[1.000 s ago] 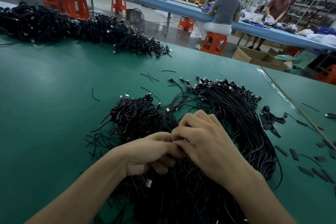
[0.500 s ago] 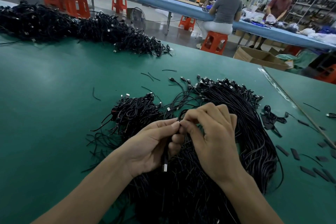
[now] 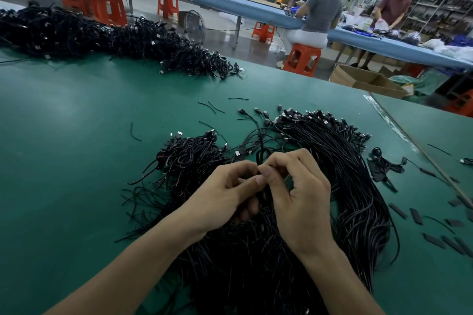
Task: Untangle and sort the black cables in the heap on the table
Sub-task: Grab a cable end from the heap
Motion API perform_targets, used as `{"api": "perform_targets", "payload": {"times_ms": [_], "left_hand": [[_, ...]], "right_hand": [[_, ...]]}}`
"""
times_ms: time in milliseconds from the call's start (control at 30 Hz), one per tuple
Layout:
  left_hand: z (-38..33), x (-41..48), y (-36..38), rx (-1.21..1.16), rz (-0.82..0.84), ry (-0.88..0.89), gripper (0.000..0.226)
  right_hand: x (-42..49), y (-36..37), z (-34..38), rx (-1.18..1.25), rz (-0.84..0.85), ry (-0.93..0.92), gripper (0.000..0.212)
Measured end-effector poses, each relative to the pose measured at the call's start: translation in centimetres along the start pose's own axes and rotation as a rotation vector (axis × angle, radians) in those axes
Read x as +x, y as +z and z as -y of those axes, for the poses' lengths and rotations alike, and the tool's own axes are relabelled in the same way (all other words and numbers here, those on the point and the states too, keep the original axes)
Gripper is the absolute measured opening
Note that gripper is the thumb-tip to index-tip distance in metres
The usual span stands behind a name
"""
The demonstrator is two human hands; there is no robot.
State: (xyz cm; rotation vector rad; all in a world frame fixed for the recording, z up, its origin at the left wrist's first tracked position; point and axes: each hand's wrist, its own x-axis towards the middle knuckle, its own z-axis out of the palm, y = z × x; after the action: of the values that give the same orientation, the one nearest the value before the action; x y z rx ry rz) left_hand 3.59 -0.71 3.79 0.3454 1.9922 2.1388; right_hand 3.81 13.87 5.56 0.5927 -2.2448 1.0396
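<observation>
Fingers (image 3: 290,161) of the right hand (image 3: 304,202) are curled, thumb and forefinger meeting tip to tip with those of the left hand (image 3: 222,194), and both hands pinch one thin black cable (image 3: 260,153). It rises in a small loop just above the fingertips. The other fingers of each hand are bent loosely inward and hold nothing that can be made out. Both hands hover over the middle of the heap (image 3: 358,199) of black cables, which lies on the green bench (image 3: 76,161) directly in front of the person. Forearms cross the heap's near part.

On the heap's right side the cables run together in a long combed curve, their plugs (image 3: 317,116) bunched at its far end. At the heap's left edge sits a tighter tangled clump (image 3: 189,156), touching the rest. Short black strips (image 3: 416,216) lie scattered on the bench to the right of the heap, apart from it, and a few loose wire bits (image 3: 212,107) lie beyond its far edge. Well beyond the heap, towards the far left, a second long pile of cables (image 3: 102,36) stretches along the bench's back edge. Farther still, past the bench, a person sits on an orange stool (image 3: 302,59) at a blue table (image 3: 256,7).
</observation>
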Motion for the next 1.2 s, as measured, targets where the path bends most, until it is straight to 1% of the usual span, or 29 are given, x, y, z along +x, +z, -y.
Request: {"api": "perform_targets", "payload": {"times_ms": [100, 133, 200, 267, 333, 367, 400, 500, 533, 567, 633, 667, 733, 867, 933, 1000, 1100, 1200], "left_hand": [[0.0, -0.1, 0.9, -0.141, -0.089, 0.101, 0.023], [0.1, -0.1, 1.1, -0.193, -0.121, 0.143, 0.022], [0.3, -0.2, 1.3, -0.218, -0.178, 0.235, 0.02], [0.2, -0.2, 1.0, -0.269, -0.191, 0.305, 0.013], [-0.3, -0.4, 0.5, -0.394, -0.161, 0.296, 0.029], [-0.5, -0.5, 0.3, -0.408, -0.15, 0.304, 0.034], [-0.6, -0.6, 0.2, -0.383, -0.148, 0.319, 0.034], [-0.6, -0.6, 0.0, -0.224, -0.235, 0.389, 0.012], [-0.5, -0.5, 0.0, -0.209, -0.28, 0.396, 0.018], [-0.3, -0.4, 0.0, -0.218, -0.308, 0.39, 0.031], [-0.1, -0.3, -0.1, -0.204, -0.301, 0.375, 0.05], [-0.1, -0.4, -0.1, -0.158, -0.287, 0.377, 0.052], [0.0, -0.5, -0.1, -0.013, -0.289, 0.412, 0.043], [0.8, -0.7, -0.1, 0.391, -0.37, 0.564, 0.028], [1.5, -0.9, -0.1, 0.531, -0.38, 0.614, 0.027], [2.1, -1.4, 0.0, 0.615, -0.346, 0.6, 0.028], [2.4, -1.6, 0.3, 0.607, -0.266, 0.473, 0.038], [1.8, -1.5, 0.6, 0.41, -0.224, 0.352, 0.045]], "right_hand": [[-0.3, 0.8, 0.8, 0.21, -0.065, 0.142, 0.013], [-0.4, 1.0, 1.1, 0.284, -0.07, 0.201, 0.013], [-0.4, 1.3, 1.2, 0.392, -0.067, 0.293, 0.011], [-0.5, 1.4, 1.3, 0.462, -0.054, 0.354, 0.01], [-0.5, 1.4, 1.3, 0.552, -0.033, 0.434, 0.016], [-0.5, 1.4, 1.3, 0.599, -0.02, 0.477, 0.021], [-0.5, 1.3, 1.2, 0.652, -0.005, 0.513, 0.025], [-0.4, 1.1, 1.0, 0.771, 0.072, 0.519, 0.027], [-0.4, 1.0, 0.9, 0.774, 0.093, 0.511, 0.024], [-0.3, 0.9, 0.9, 0.765, 0.103, 0.512, 0.022], [-0.2, 0.8, 0.8, 0.745, 0.105, 0.529, 0.021], [-0.2, 0.7, 0.7, 0.741, 0.1, 0.535, 0.021], [0.0, 0.6, 0.4, 0.73, 0.091, 0.541, 0.024], [0.1, 0.7, -0.2, 0.685, 0.093, 0.55, 0.022], [0.2, 0.6, -0.6, 0.647, 0.076, 0.553, 0.019], [0.4, 0.4, -0.8, 0.611, 0.049, 0.528, 0.02], [0.5, 0.4, -0.9, 0.573, 0.051, 0.479, 0.023], [0.2, 0.6, -0.7, 0.528, 0.099, 0.418, 0.012]]}}
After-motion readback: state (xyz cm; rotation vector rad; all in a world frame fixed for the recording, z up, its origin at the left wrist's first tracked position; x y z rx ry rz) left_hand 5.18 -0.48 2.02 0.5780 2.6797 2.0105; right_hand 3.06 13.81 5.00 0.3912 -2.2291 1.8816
